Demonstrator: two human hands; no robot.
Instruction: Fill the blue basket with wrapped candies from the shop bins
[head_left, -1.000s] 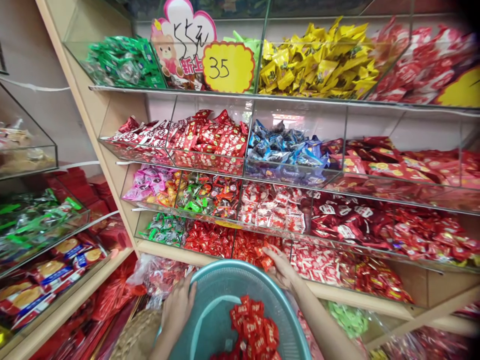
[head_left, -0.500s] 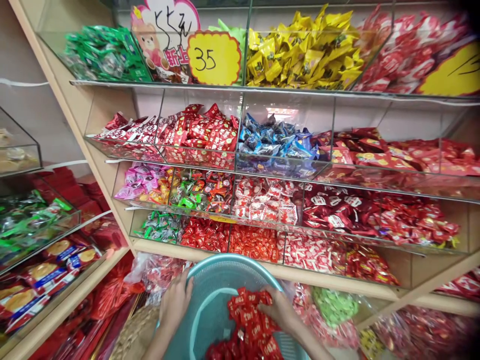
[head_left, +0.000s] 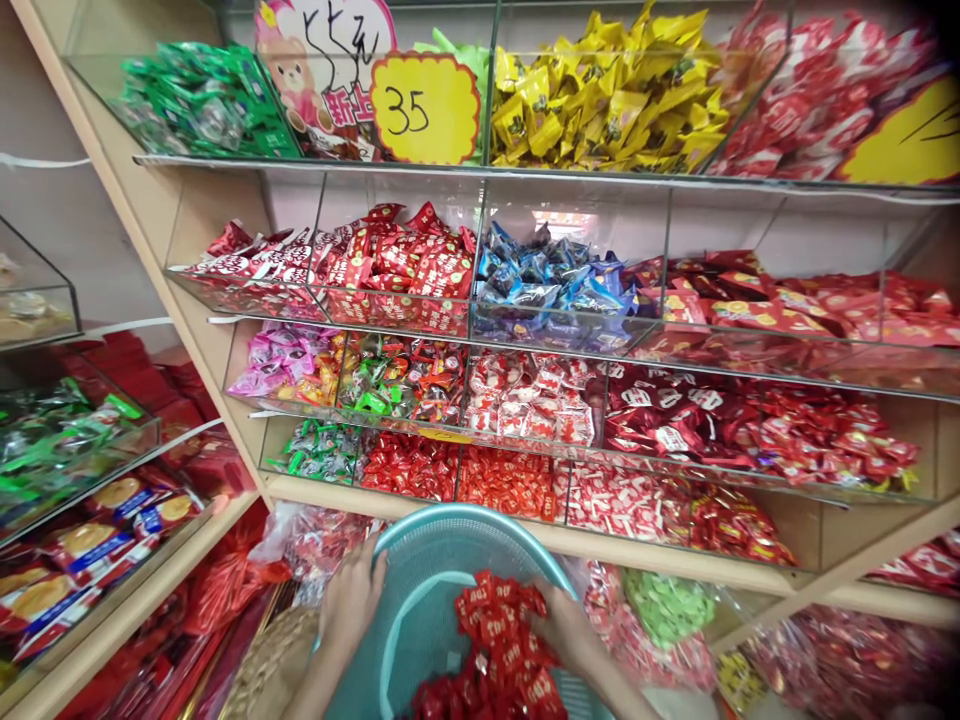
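A teal plastic basket sits low in the middle of the head view. My left hand grips its left rim, fingers curled over the edge. Inside lies a heap of small red candy packets. My right hand rests on the right side of that heap, fingers curved against the packets; whether it grips any is unclear. Just above the basket is a clear bin of the same red candies.
A slanted wooden rack of clear bins holds green, yellow, blue, pink and red wrapped sweets, with a yellow "35" price sign on top. Another rack stands at the left. Bagged sweets lie under the lowest shelf.
My right hand has come out of the red candy bin and down into the basket, and the red heap there has grown. My left hand has stayed on the rim.
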